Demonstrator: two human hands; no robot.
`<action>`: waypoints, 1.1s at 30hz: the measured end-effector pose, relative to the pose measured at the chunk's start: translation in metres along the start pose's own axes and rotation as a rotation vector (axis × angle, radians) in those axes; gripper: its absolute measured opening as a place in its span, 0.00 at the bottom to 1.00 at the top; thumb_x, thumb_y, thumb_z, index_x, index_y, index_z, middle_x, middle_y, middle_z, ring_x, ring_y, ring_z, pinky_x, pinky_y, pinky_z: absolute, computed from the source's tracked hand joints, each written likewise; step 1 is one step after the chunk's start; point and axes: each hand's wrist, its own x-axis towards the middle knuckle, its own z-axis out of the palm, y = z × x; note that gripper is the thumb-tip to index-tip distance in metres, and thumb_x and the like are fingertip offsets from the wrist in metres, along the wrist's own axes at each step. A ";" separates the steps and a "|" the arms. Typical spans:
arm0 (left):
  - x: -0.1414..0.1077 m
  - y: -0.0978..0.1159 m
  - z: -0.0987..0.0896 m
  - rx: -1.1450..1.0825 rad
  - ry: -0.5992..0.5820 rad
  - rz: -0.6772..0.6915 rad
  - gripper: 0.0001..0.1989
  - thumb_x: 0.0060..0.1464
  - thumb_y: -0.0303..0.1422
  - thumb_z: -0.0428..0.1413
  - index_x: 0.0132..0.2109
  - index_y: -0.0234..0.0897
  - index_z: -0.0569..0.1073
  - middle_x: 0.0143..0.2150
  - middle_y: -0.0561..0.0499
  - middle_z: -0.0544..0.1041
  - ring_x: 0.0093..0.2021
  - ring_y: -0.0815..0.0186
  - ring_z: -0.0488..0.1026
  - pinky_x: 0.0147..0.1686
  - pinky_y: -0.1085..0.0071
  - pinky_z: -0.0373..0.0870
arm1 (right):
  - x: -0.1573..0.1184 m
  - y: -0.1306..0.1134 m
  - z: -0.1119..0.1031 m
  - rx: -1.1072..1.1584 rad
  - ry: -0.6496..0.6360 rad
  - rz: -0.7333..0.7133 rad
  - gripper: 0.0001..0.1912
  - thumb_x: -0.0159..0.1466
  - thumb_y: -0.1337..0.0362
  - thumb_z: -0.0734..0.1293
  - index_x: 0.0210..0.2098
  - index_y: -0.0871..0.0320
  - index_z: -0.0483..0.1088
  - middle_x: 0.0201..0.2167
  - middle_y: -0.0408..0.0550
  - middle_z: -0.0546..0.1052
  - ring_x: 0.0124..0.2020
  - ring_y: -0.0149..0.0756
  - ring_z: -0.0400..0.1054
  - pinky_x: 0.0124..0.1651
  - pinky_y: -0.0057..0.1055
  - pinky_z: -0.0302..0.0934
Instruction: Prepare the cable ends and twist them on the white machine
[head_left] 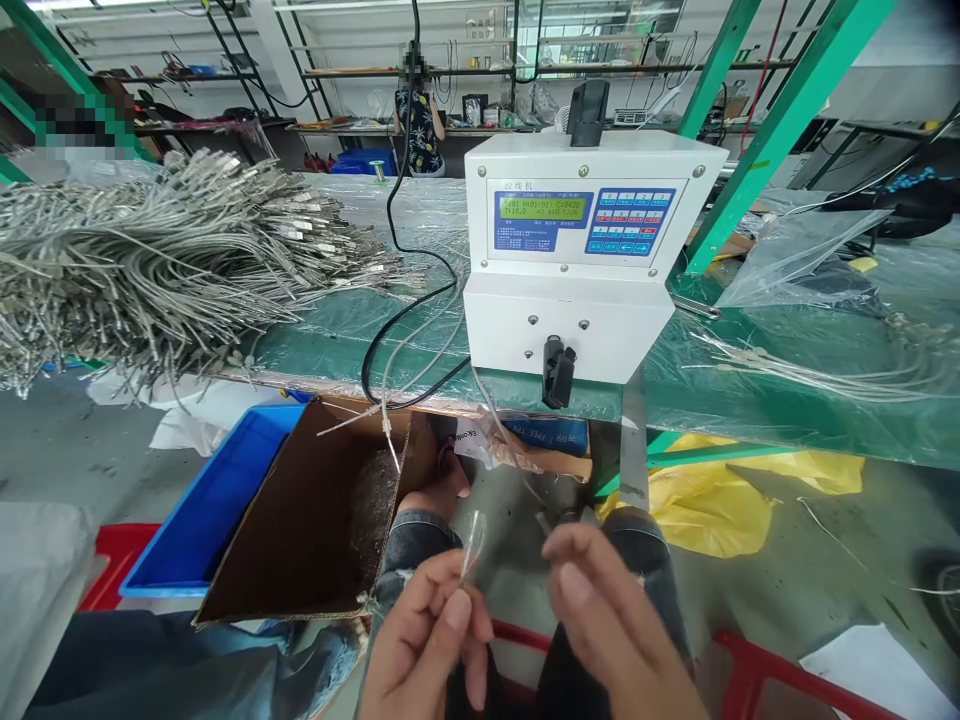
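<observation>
In front of my lap, my left hand [431, 640] pinches a thin wire end between thumb and fingertips. Pale, nearly see-through strands [473, 543] stick up from that pinch. To its right, my right hand [607, 615] has its fingers curled together at the end of a grey cable [499, 425], which runs down from the bench edge; the tip is blurred. Above both hands stands a white wire-twisting machine [570, 320] with a lit display and keypad. A black chuck [556, 372] juts from its front, apart from my hands.
A big heap of grey cables [187, 260] lies on the bench at left. Below it are an open cardboard box [292, 530] and a blue bin [202, 510]. More cables [840, 370] lie at right. A green post [787, 140] rises beside the machine. Other people are nearby.
</observation>
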 end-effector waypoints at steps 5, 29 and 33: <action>-0.001 -0.001 0.005 -0.048 0.040 -0.015 0.21 0.49 0.44 0.67 0.50 0.48 0.81 0.23 0.57 0.74 0.18 0.74 0.68 0.22 0.76 0.66 | -0.014 0.009 0.019 -0.402 -0.044 -0.070 0.16 0.70 0.50 0.55 0.40 0.53 0.68 0.29 0.42 0.75 0.26 0.32 0.68 0.31 0.27 0.57; 0.003 -0.013 -0.005 0.180 0.032 0.140 0.18 0.51 0.46 0.65 0.47 0.45 0.84 0.24 0.54 0.75 0.19 0.72 0.67 0.24 0.74 0.67 | 0.003 -0.014 -0.003 -0.617 -0.018 -0.198 0.11 0.69 0.56 0.57 0.40 0.52 0.68 0.28 0.40 0.77 0.28 0.32 0.71 0.32 0.26 0.60; 0.004 -0.009 -0.005 0.159 0.036 0.096 0.20 0.50 0.48 0.64 0.48 0.45 0.83 0.24 0.54 0.75 0.19 0.72 0.67 0.24 0.74 0.67 | -0.008 -0.014 0.004 -0.702 -0.006 -0.155 0.12 0.68 0.57 0.56 0.39 0.51 0.69 0.28 0.38 0.77 0.27 0.33 0.71 0.33 0.29 0.57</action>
